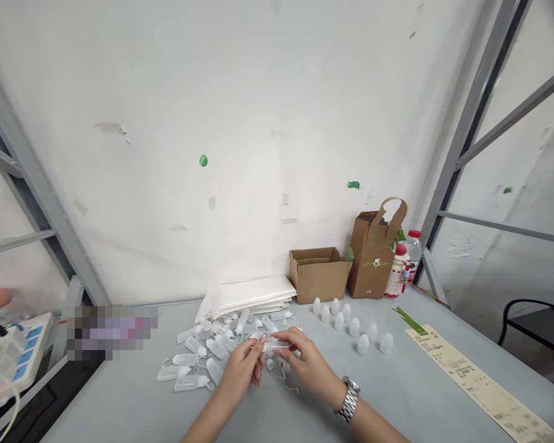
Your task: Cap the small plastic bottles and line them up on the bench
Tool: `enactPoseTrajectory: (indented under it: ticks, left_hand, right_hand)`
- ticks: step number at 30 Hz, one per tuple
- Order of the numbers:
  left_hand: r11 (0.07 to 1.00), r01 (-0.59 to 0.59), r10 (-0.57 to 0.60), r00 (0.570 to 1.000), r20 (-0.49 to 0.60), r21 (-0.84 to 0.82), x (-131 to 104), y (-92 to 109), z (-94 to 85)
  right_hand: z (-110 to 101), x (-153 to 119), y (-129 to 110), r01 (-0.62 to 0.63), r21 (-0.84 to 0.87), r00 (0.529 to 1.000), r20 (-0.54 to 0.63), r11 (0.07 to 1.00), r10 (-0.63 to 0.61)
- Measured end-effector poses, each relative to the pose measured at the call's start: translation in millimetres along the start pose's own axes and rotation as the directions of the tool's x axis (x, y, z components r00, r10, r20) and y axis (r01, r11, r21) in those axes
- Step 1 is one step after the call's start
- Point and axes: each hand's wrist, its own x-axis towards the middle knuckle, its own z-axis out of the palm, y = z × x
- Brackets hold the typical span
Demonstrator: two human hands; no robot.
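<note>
Translucent plastic fills the middle of the grey table (133, 394), and one small squeeze bottle (275, 346) lies level between the two hands, raised above the tabletop. The left hand (240, 364) pinches its left end between thumb and forefinger, the other fingers curled beneath; the right hand (310, 363) closes thumb and fingertips on the other end, leaving hardly any gap.

Taking twelve o'clock as straight ahead of the hands, a heap of similar bottles (191, 384) with looped cap straps spreads from nine to twelve. White mailers (253, 294) lie behind it, and frosted caps (386, 343) stand at one to two o'clock.

With only fingertips on such smooth plastic, the bottle could probably twist or slip out. Squeezing its thin wall might skew the grip. A loose strap (290, 386) just below the right hand could snag on a finger, and a wide sweep of that wrist, with its metal watch (349, 399), might topple the nearest caps.

The fingers cover both bottle ends, so I cannot tell whether it is closed. Pieces under the hands are partly hidden. The cardboard box (321, 282) at one o'clock hides its contents; a pixelated patch (113, 332) at ten is unreadable. The printed paper strip (471, 375) at three to four runs out of frame, its text too small to read.
</note>
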Motion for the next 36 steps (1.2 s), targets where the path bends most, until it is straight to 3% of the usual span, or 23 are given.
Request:
enactPoseTrajectory:
  ticks: [5,11,14,16,18,21,23,26,28,31,34,36]
  left_hand:
    - [1.000,0.015,-0.015,1.000,-0.002,0.023,-0.8,2.5,-0.1]
    - [0.996,0.061,-0.061,0.998,-0.002,0.058,0.8,1.0,1.1]
    - [0.989,0.095,-0.091,0.995,-0.039,0.113,2.6,0.2,-1.9]
    - [0.967,0.075,-0.052,0.993,-0.102,0.242,2.3,0.9,-5.9]
    - [0.884,0.052,0.048,0.979,-0.200,0.466,0.5,2.4,-10.2]
    - [0.673,0.080,0.176,0.948,-0.265,0.735,-2.5,3.5,-14.2]
    - [0.582,0.098,0.179,0.953,-0.245,0.807,-3.0,2.3,-14.8]
    - [0.525,0.111,0.151,0.964,-0.221,0.844,-1.6,-0.6,-14.8]
    - [0.548,0.104,0.164,0.960,-0.229,0.830,-1.1,-1.0,-15.4]
    - [0.683,0.004,0.253,0.937,-0.241,0.731,-2.8,2.6,-16.3]
    - [0.816,-0.212,0.326,0.937,-0.126,0.538,-6.3,6.7,-14.0]
    - [0.862,-0.295,0.333,0.943,-0.021,0.412,-8.0,7.0,-10.2]
  right_hand:
    - [1.2,-3.1,1.1,0.052,-0.154,0.998,0.040,0.987,-0.047]
    - [3.3,-5.7,2.9,0.220,-0.390,0.974,0.031,0.894,-0.226]
    - [2.4,-6.2,5.8,0.216,-0.438,0.967,-0.026,0.873,-0.252]
    - [1.1,-5.8,7.5,0.182,-0.451,0.969,-0.070,0.874,-0.239]
    - [-0.2,-4.9,8.2,0.159,-0.457,0.969,-0.097,0.875,-0.227]
    - [-1.3,-3.2,8.0,0.161,-0.476,0.970,-0.086,0.865,-0.228]
    - [-1.4,-2.4,7.9,0.166,-0.492,0.970,-0.072,0.854,-0.230]
    - [-1.6,-2.1,8.0,0.168,-0.496,0.970,-0.072,0.852,-0.233]
    - [-2.0,-2.2,8.1,0.167,-0.488,0.969,-0.081,0.857,-0.234]
    - [-2.5,-2.7,7.8,0.166,-0.467,0.967,-0.095,0.869,-0.236]
    - [-1.6,-3.8,6.3,0.186,-0.454,0.968,-0.067,0.871,-0.241]
    - [0.0,-4.9,4.9,0.213,-0.465,0.968,-0.019,0.859,-0.250]
